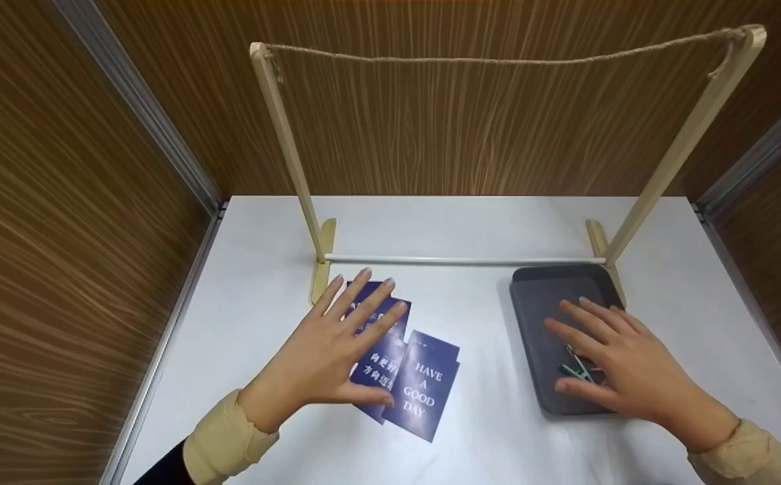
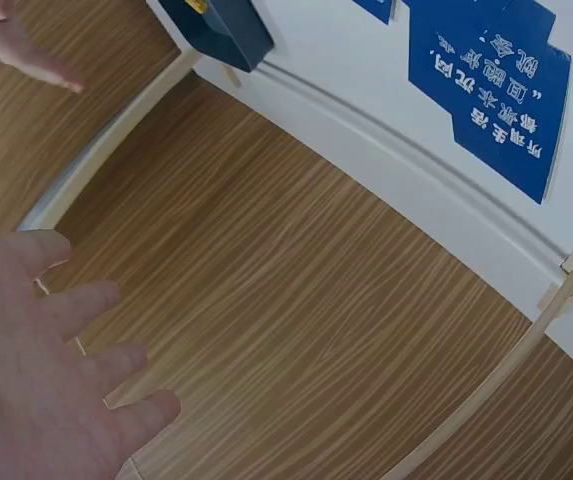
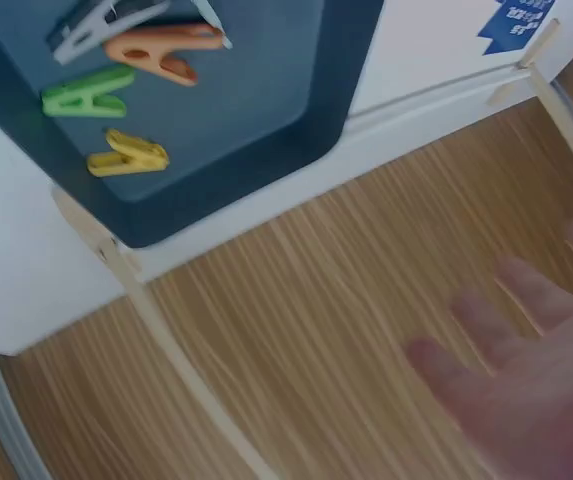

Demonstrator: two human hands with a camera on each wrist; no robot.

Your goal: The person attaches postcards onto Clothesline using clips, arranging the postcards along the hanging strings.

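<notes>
My left hand (image 1: 326,353), fingers spread and holding nothing, hovers over several overlapping blue cards (image 1: 424,387) with white lettering; one reads "HAVE A GOOD DAY". Over the grey tray (image 1: 545,384) is my right hand (image 1: 626,364), its fingers spread too and its palm downward. In the right wrist view the tray holds several clothespins, among them an orange clothespin (image 3: 166,48), a green clothespin (image 3: 88,95) and a yellow clothespin (image 3: 128,153). From the head view the right hand hides most of these. Chinese characters show on the cards in the left wrist view.
Behind the cards and tray stands a wooden frame (image 1: 289,148) with a slack twine (image 1: 457,60) strung between its two posts. A white rod (image 1: 464,260) joins the posts low down. Wood-grain panels (image 1: 430,135) enclose the white table (image 1: 255,256) at the back and sides.
</notes>
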